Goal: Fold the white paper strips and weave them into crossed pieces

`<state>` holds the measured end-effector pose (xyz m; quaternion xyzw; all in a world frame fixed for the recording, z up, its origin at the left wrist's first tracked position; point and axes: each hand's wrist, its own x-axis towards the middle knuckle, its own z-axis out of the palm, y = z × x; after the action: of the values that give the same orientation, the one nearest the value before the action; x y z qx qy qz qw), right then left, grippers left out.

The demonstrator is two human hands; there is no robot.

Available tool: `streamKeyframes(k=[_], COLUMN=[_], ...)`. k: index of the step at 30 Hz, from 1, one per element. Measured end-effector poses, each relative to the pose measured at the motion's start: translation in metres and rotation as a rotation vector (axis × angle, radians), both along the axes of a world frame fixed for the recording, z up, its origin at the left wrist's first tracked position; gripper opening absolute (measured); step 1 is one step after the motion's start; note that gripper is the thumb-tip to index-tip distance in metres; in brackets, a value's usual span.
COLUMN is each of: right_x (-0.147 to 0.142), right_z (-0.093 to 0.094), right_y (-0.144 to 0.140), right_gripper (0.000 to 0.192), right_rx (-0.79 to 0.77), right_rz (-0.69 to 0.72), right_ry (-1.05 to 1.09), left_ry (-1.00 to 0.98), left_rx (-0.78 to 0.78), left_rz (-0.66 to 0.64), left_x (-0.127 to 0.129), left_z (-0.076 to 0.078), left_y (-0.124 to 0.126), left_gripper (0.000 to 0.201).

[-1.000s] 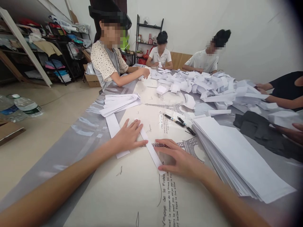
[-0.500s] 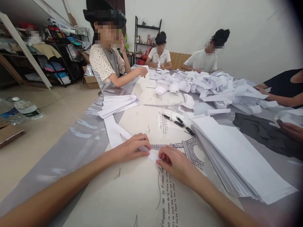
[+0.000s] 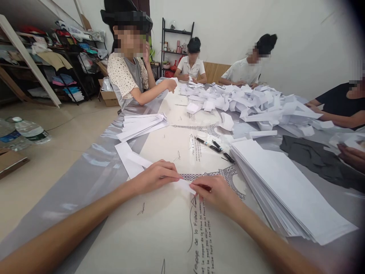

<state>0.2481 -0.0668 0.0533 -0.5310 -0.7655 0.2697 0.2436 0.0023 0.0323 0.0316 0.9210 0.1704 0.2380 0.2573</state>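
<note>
A white paper strip point(image 3: 186, 185) runs slantwise between my two hands, low over the printed tablecloth point(image 3: 148, 228). My left hand point(image 3: 158, 176) pinches it between thumb and fingers, partly covering it. At the strip's near right end, my right hand point(image 3: 212, 190) grips it with thumb and fingertips. Beyond my left wrist, the paper's wider folded part point(image 3: 128, 159) spreads out over the cloth. Farther back lies a fanned bundle of paper strips point(image 3: 142, 125). To the right of my right hand rests a thick stack of white paper sheets point(image 3: 285, 182).
Several pens point(image 3: 215, 146) lie between the bundle and the stack. A big heap of folded white paper point(image 3: 256, 102) covers the far right of the table. A dark grey cloth point(image 3: 313, 156) is at the right. Several other people sit around the table; water bottles point(image 3: 31, 129) stand on the floor.
The paper's far end has swung left. My right fingers have shifted their grip at the near end, with the fingers straighter. My left hand has stayed nearly in place.
</note>
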Motion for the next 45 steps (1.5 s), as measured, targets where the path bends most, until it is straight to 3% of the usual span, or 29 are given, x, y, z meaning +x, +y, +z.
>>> streamKeyframes(k=[9, 14, 19, 24, 27, 32, 40, 45], right_x=[0.012, 0.019, 0.036, 0.038, 0.031, 0.027, 0.028, 0.026], right_z=[0.012, 0.018, 0.023, 0.019, 0.01, -0.003, -0.002, -0.003], right_y=[0.0, 0.003, 0.005, 0.01, 0.013, 0.015, 0.013, 0.015], right_gripper=[0.038, 0.03, 0.032, 0.029, 0.04, 0.03, 0.025, 0.019], right_rx=[-0.075, 0.014, 0.083, -0.063, -0.033, 0.154, 0.251, 0.352], right_rz=[0.049, 0.02, -0.057, -0.133, -0.105, -0.053, 0.001, -0.014], right_ry=[0.161, 0.179, 0.19, 0.333, 0.324, 0.203, 0.167, 0.138], left_ry=[0.065, 0.076, 0.213, 0.286, 0.31, 0.282, 0.193, 0.205], left_rx=[-0.014, 0.043, 0.106, 0.135, 0.134, 0.021, -0.175, -0.187], left_rz=[-0.026, -0.003, 0.017, 0.072, 0.072, 0.022, -0.055, -0.053], left_x=[-0.009, -0.023, -0.05, -0.07, -0.071, -0.068, -0.064, -0.062], left_z=[0.041, 0.054, 0.055, 0.053, 0.052, 0.057, 0.061, 0.058], left_y=[0.001, 0.012, 0.034, 0.046, 0.045, 0.041, 0.038, 0.037], left_gripper=[0.033, 0.032, 0.029, 0.039, 0.04, 0.038, 0.038, 0.041])
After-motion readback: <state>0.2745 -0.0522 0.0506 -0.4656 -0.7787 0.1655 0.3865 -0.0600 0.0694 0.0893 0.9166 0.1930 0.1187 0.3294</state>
